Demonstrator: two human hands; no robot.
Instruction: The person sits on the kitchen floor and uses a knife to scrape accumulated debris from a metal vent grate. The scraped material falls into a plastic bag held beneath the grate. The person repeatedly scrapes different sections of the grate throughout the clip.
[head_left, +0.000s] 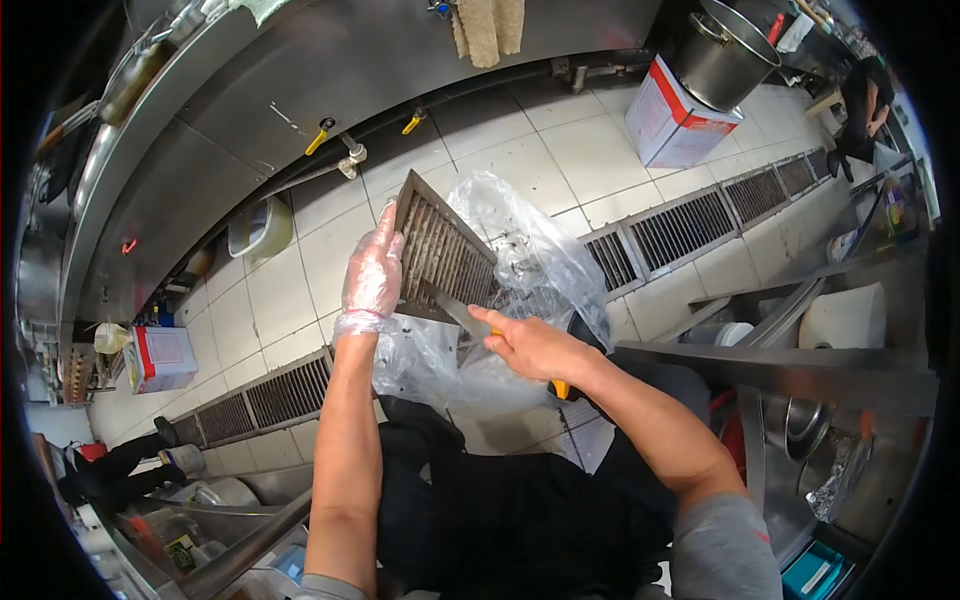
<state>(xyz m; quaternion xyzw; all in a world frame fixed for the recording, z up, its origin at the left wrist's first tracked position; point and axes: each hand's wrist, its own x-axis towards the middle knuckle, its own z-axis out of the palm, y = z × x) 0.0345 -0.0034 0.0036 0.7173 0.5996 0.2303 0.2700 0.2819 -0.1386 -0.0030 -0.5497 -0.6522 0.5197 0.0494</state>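
My left hand (373, 277), in a clear plastic glove, grips the left edge of a dirty metal slatted grate (442, 251), which is held up at a tilt. My bare right hand (531, 343) is closed on the yellow handle of a knife (459, 313), its index finger laid along the blade. The blade's tip lies at the lower part of the grate's slats. Beneath and to the right, a clear plastic bag (544, 262) is spread on the tiled floor with dark debris on it. The grate hides part of the bag.
Floor drain grates (679, 229) run across the tiles. Steel equipment with yellow valve handles (319, 139) stands in front. A large pot (724, 56) sits on a box (675, 124) at upper right. Steel shelving (780, 367) is close on the right. People are at the far left and right.
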